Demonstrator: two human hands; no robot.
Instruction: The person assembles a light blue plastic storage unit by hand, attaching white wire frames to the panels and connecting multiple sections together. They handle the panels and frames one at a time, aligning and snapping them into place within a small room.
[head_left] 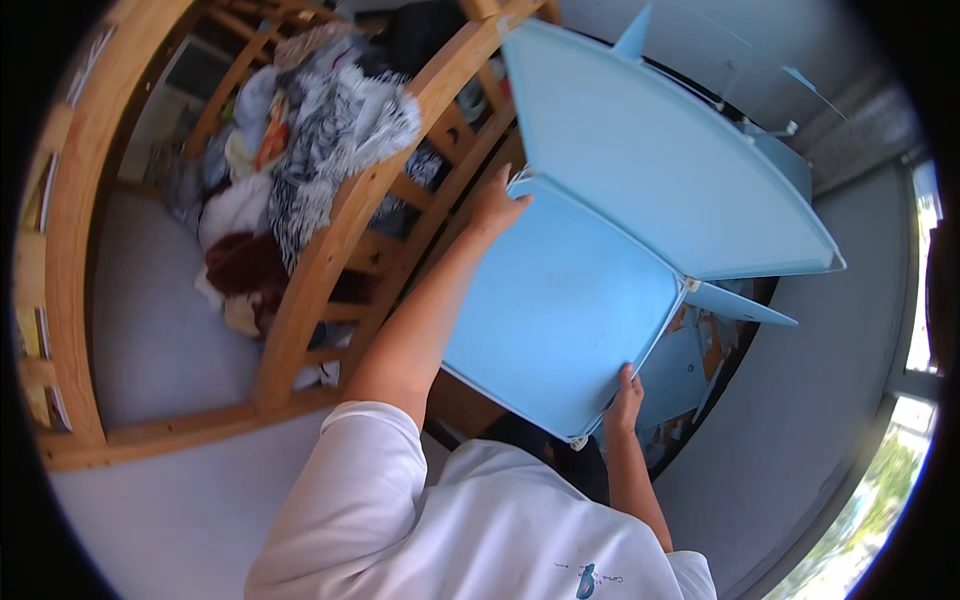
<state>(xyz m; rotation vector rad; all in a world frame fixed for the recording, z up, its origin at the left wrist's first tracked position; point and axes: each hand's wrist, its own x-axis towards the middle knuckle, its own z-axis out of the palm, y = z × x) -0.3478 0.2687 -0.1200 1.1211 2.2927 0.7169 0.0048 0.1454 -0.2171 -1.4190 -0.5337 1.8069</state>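
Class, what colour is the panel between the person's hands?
The panel is light blue, as the head view shows.

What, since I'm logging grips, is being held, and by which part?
The nearest blue panel: left hand at its far left corner, right hand on its right edge.

Shows a light-brown wooden bed frame with slatted side rails [308, 300], around a smooth grey flat surface [160, 300]. Carries a loose heap: shaggy black-and-white blanket [345, 130], dark maroon cloth [245, 265], soft white cloth [232, 212], bright orange cloth [271, 142]. Bunched close to side rail.
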